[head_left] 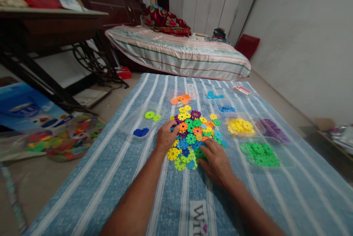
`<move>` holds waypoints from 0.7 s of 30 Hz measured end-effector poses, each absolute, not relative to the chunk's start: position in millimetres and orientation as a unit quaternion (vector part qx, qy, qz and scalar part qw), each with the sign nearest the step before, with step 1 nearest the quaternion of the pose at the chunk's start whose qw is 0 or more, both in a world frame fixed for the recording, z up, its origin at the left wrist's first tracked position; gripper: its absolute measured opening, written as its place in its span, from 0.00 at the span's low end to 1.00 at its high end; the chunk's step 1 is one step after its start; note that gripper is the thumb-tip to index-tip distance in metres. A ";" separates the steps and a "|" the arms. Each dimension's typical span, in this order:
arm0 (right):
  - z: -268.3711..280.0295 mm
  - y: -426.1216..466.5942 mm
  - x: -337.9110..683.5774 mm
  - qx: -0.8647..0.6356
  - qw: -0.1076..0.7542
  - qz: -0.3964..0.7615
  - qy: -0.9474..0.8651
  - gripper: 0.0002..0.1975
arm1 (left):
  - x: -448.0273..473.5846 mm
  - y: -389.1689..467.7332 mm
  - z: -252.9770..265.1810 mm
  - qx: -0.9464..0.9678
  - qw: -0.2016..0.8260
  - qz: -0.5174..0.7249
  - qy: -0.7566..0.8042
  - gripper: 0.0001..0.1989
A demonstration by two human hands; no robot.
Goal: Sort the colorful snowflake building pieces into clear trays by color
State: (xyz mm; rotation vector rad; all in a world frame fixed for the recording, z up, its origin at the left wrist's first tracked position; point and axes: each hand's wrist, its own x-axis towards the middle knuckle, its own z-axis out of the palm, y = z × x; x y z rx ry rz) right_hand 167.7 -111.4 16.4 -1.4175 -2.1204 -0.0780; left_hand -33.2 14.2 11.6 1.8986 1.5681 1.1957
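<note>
A mixed pile of flower-shaped plastic discs [191,139] in several colours lies mid-table. At its left edge my left hand [164,136] has its fingers curled around a blue disc [173,128]. On the near right side of the pile rests my right hand [216,159], thumb and fingers apart, touching the discs beside a dark green disc [199,153]. Its fingertips partly cover the pieces below. A yellow disc [174,154] and a lime disc [180,164] lie at the near edge.
Clear trays hold sorted discs: yellow [240,127], purple [274,130], green [260,154], blue [227,109], light blue [214,95], orange [180,99]. A left tray [129,127] holds lime and dark blue ones. A striped cloth [110,177] covers the table; a bed [179,52] stands beyond.
</note>
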 end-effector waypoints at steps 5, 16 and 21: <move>13.2 -110.4 164.3 -0.543 0.278 -0.040 -0.791 0.14 | -32.7 15.1 10.9 0.679 0.204 0.429 0.560 0.11; 15.6 -106.3 165.8 -0.536 0.362 0.031 -0.762 0.09 | -33.5 16.8 7.8 0.677 0.204 0.437 0.557 0.11; 25.6 -116.2 169.5 -0.525 0.401 0.070 -0.747 0.03 | -33.0 16.5 9.3 0.680 0.201 0.436 0.555 0.11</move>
